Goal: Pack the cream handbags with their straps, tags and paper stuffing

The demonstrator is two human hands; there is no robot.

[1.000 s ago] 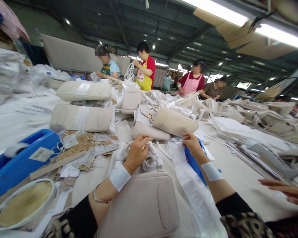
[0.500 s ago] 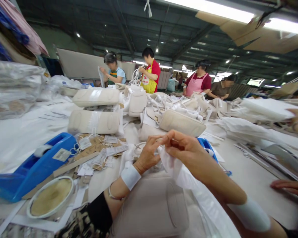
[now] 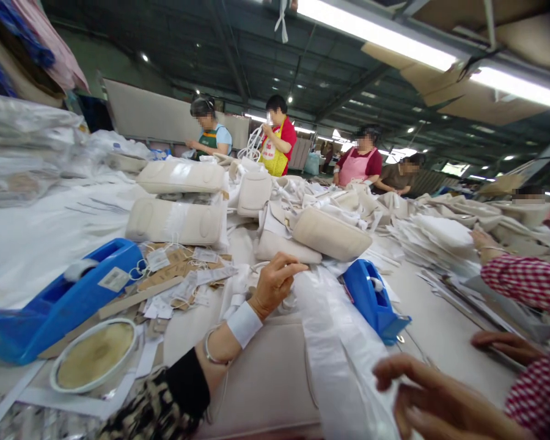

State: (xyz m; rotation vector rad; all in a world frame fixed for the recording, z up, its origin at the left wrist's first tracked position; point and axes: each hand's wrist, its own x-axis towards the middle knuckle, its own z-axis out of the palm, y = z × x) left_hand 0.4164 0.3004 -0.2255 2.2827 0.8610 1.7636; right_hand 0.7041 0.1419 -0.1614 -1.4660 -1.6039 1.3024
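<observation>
Beige and smooth-faced, the bag (image 3: 266, 376) lies on the bench (image 3: 428, 311) directly in front of the person, beneath the left forearm and partly covered by the film (image 3: 332, 330). It looks padded and fairly light, firm enough to keep its shape yet likely to dent or mark, so I would support it by both sides with flat fingers and keep nails off the face. White film runs down over its right side, limp, thin and probably slippery; it should crease or slide at a touch, and its top edge offers the surest pinch. The left hand (image 3: 272, 286) reaches forward, wrist fairly straight, its thumb and forefinger drawn together beside that edge; whether they really grip it I cannot tell. Lower down and blurred, the right hand (image 3: 424, 394) hangs just beside the film's lower part, fingers loosely curled and apart, with nothing seen in them. One blue dispenser (image 3: 369, 302) stands near the film's far end, to its right; another blue dispenser (image 3: 89, 293) sits well to the left, near the loose tags (image 3: 178, 278).
</observation>
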